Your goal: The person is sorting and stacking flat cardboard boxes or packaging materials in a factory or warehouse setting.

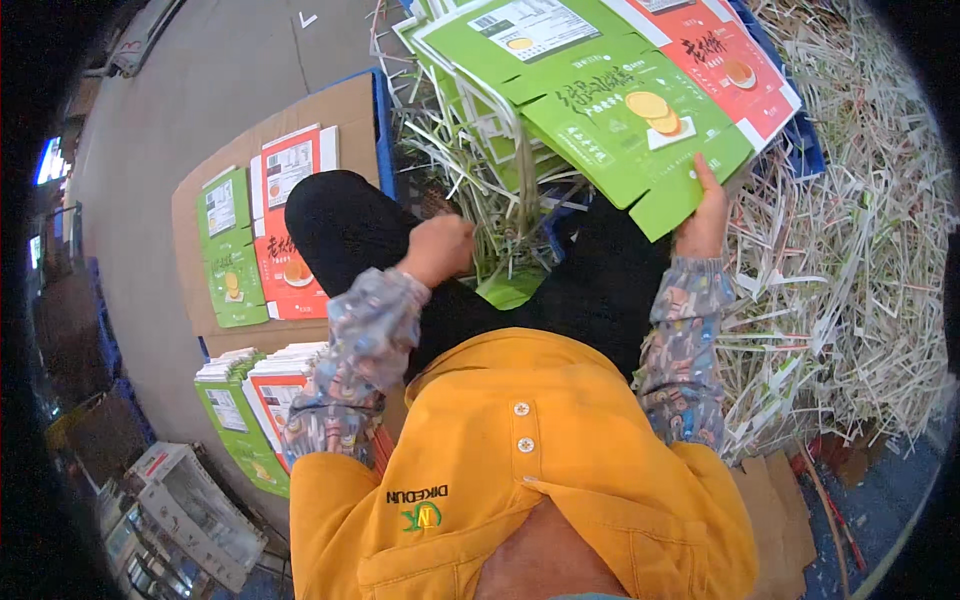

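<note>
At left, left hand curled into a loose fist above the shredded strips, between the black trouser legs; cannot tell from here if closed on anything. At right, right hand gripping the lower right part of a green carton sheet, thumb on the printed face, other fingers mostly hidden beneath. For the green carton sheet, a place at upper centre, tilted above the right trouser leg, with red carton sheets just beside. Toward the left end, possible sagging or twisting for want of a second hand; along the slits and narrow flaps, possible creasing or tearing from a one-sided pull; at the right hand, possible slipping from a hold near the edge alone; farther right, possible snagging in the shredded strips. Then the surroundings, again from the left: at the dim rim, a white-framed box; next, grey floor, then a brown cardboard sheet under flat green cartons and flat red cartons, with bundled cartons below; past the yellow shirt, a broad heap of the same strips, and torn brown cardboard on a dark blue surface
</note>
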A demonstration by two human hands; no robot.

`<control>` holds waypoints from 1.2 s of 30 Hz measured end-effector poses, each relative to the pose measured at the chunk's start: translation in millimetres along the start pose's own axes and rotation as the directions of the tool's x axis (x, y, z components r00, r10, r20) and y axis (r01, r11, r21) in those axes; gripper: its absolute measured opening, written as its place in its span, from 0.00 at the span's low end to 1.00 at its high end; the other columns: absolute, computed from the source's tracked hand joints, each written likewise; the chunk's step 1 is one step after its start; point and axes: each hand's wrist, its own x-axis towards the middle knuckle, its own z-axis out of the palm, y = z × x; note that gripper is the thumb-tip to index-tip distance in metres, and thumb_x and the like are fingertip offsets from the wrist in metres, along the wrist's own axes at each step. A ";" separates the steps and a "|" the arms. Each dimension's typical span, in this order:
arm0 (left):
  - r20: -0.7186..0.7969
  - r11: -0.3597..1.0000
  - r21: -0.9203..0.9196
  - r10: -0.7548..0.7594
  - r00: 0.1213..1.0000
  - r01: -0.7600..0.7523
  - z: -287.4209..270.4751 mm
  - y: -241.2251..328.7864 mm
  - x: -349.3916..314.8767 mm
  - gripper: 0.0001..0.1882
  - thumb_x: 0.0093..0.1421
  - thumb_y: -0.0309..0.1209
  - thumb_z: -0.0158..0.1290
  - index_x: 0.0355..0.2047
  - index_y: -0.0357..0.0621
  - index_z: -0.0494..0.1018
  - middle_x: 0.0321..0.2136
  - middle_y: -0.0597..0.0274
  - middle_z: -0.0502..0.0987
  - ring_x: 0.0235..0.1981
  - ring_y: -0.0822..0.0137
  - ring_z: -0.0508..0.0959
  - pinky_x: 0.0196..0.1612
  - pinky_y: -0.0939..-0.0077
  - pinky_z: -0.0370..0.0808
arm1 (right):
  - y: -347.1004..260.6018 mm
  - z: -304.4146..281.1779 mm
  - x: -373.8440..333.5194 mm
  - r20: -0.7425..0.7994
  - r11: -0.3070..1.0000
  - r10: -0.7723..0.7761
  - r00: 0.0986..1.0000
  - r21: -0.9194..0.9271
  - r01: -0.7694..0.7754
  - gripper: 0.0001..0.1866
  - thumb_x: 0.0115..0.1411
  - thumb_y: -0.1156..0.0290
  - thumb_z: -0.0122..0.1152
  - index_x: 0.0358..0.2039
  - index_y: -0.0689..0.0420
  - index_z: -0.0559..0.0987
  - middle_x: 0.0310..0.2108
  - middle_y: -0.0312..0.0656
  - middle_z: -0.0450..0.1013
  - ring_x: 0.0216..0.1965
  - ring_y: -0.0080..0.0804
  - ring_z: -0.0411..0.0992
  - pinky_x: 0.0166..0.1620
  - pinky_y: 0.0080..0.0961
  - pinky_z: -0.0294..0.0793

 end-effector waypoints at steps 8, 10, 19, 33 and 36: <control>0.035 -0.077 -0.997 -0.278 0.960 0.014 -29.0 24.4 98.2 0.22 0.56 0.42 0.44 0.41 0.35 0.65 0.31 0.62 0.70 0.32 0.68 0.70 0.39 0.74 0.66 | 21.1 -6.3 -0.5 -0.014 0.998 0.060 0.998 -0.024 -0.060 0.18 0.54 0.69 0.52 0.44 0.66 0.66 0.39 0.41 0.68 0.38 0.30 0.69 0.39 0.24 0.70; -0.115 -0.219 -0.956 -0.337 0.934 -0.197 2.0 25.3 128.5 0.19 0.57 0.40 0.42 0.40 0.36 0.65 0.29 0.61 0.71 0.27 0.71 0.70 0.31 0.77 0.67 | 23.2 7.4 -12.9 -0.037 0.999 0.003 0.999 -0.035 -0.005 0.18 0.54 0.70 0.51 0.44 0.66 0.66 0.40 0.42 0.68 0.38 0.30 0.69 0.39 0.25 0.70; -0.228 0.470 -0.867 -0.072 0.971 -0.168 -17.9 2.3 112.7 0.10 0.59 0.36 0.40 0.34 0.44 0.65 0.18 0.70 0.64 0.19 0.75 0.65 0.20 0.81 0.63 | 20.3 -20.8 -3.6 -0.042 0.996 0.051 0.998 -0.068 -0.054 0.20 0.54 0.69 0.51 0.45 0.66 0.65 0.40 0.43 0.68 0.39 0.32 0.69 0.41 0.26 0.69; -0.478 0.958 0.205 -0.083 0.875 0.203 -50.9 -186.5 115.6 0.19 0.50 0.39 0.48 0.39 0.41 0.66 0.30 0.50 0.72 0.33 0.54 0.73 0.35 0.65 0.70 | -11.4 -30.1 -7.2 0.046 0.989 0.142 0.989 -0.055 -0.140 0.21 0.56 0.65 0.48 0.47 0.63 0.63 0.42 0.46 0.67 0.40 0.35 0.69 0.43 0.29 0.69; -0.764 0.978 -0.095 -0.192 0.616 0.186 -61.5 -112.7 119.2 0.22 0.46 0.41 0.53 0.37 0.38 0.67 0.29 0.49 0.72 0.33 0.54 0.72 0.35 0.66 0.69 | -11.4 -18.7 -19.2 0.011 0.992 0.121 0.993 -0.043 -0.120 0.21 0.55 0.67 0.49 0.48 0.63 0.63 0.43 0.46 0.67 0.40 0.35 0.68 0.43 0.29 0.69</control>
